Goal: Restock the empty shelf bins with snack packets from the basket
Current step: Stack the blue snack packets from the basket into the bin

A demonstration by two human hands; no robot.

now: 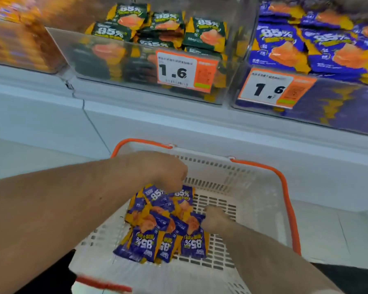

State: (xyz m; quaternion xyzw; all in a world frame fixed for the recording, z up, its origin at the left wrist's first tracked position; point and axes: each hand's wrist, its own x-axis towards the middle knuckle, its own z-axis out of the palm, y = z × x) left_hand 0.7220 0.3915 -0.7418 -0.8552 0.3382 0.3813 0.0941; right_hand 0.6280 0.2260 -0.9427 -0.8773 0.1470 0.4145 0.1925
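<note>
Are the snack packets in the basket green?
No, the packets lying in the white basket are purple and orange.

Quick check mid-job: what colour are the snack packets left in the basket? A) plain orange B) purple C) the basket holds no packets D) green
B: the packets piled in the white basket are purple with yellow edges, matching the purple stock in the right-hand shelf bin, not the green ones in the middle bin.

Two orange price tags (pixel 186 70) reading 1.6 above a pale floor (pixel 338 234).
</note>
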